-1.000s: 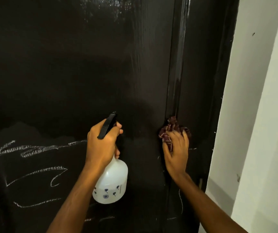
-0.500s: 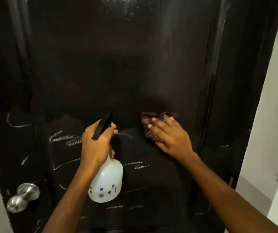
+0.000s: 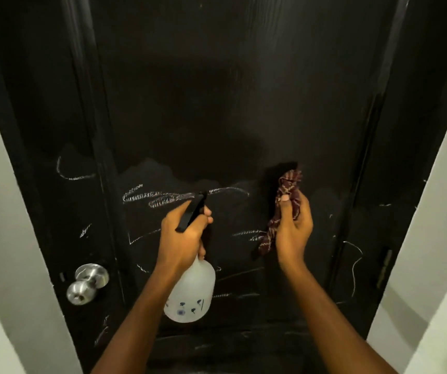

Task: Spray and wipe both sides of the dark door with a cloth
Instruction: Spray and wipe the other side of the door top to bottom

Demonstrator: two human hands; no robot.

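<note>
The dark door (image 3: 230, 103) fills the view, its lower half covered in white chalk scribbles. My left hand (image 3: 183, 234) grips the neck of a white spray bottle (image 3: 191, 295) with a black trigger head (image 3: 191, 213) pointing at the door. My right hand (image 3: 294, 229) holds a dark red patterned cloth (image 3: 288, 186) bunched between thumb and fingers, lifted just off the door, with a strip of it hanging down to the left of the palm.
A silver round doorknob (image 3: 87, 283) sticks out at the lower left. A hinge (image 3: 384, 268) shows on the door's right edge. White walls (image 3: 438, 252) flank the door on both sides.
The view has swung left and pulled back, bringing the whole door into sight. My right hand stopped pressing the cloth flat on the door and now holds it bunched and lifted off.
</note>
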